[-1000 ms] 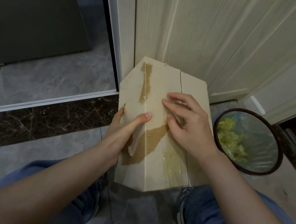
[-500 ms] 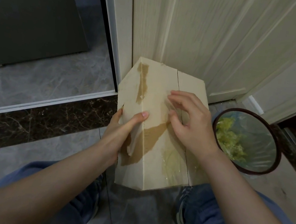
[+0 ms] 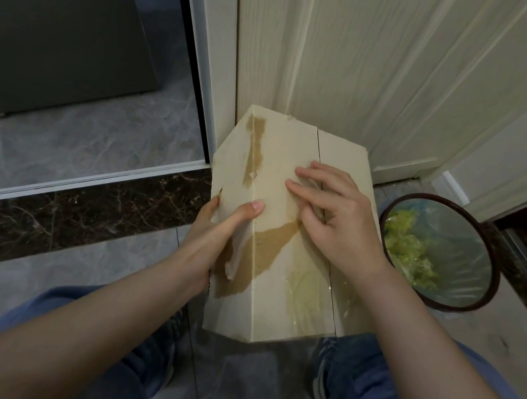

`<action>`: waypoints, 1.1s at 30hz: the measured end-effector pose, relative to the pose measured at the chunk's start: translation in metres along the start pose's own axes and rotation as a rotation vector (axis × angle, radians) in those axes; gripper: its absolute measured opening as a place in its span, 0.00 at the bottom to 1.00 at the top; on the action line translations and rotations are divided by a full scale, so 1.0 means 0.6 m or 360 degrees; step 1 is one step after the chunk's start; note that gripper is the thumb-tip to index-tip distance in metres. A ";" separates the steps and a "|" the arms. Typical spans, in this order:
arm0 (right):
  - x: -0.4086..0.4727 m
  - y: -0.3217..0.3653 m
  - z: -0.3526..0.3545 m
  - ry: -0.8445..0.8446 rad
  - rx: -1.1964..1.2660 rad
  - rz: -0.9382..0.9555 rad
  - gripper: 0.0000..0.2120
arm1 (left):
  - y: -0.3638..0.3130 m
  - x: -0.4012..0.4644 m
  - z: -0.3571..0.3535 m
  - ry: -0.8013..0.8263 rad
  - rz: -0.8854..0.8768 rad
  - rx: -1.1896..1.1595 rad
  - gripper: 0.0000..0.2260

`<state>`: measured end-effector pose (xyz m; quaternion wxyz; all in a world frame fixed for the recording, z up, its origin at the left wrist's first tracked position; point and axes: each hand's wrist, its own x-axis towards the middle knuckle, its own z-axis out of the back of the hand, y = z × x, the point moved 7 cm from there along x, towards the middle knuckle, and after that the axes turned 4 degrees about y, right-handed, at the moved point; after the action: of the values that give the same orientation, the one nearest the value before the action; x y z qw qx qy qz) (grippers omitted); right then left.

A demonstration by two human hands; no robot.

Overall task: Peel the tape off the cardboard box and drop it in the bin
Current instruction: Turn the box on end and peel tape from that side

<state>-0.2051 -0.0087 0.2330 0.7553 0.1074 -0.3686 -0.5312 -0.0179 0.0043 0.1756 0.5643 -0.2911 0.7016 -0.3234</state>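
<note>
A: What changed?

B: The right hand [image 3: 337,225] has crept up the pale cardboard box [image 3: 283,237] — its fingers now pick at the clear tape [image 3: 306,289] along the seam. Nothing lifted yet.

A: The left hand [image 3: 214,236]?

B: Its grip clasps the box edge. Grey marble floor [image 3: 40,250], cream door [image 3: 380,62], round brown bin [image 3: 491,280] near on the right.

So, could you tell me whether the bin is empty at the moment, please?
No, the bin right of the box already holds a pile of yellow-green scraps inside its clear liner.
</note>
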 end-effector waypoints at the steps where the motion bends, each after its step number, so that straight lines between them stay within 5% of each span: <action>1: 0.001 0.002 0.005 -0.0043 0.0022 0.0009 0.13 | 0.001 0.000 0.000 0.0003 0.0003 0.0014 0.47; 5: 0.004 0.014 0.024 -0.0180 0.0145 0.0018 0.08 | 0.003 -0.001 0.002 0.0002 0.0048 0.0051 0.50; 11: 0.002 0.007 0.001 0.0082 0.0007 -0.0074 0.17 | -0.007 0.002 0.002 0.0016 -0.0020 0.0042 0.50; 25: 0.006 0.005 0.020 -0.0095 0.0014 -0.0005 0.05 | -0.004 0.002 0.002 -0.0007 -0.0049 0.0071 0.57; 33: -0.003 0.018 0.007 -0.0025 -0.0377 0.0154 0.02 | 0.002 0.006 0.003 0.0019 -0.0063 0.0087 0.55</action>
<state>-0.2005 -0.0019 0.2410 0.7846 -0.0045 -0.3139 -0.5347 -0.0169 0.0024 0.1722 0.5613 -0.2875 0.6899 -0.3555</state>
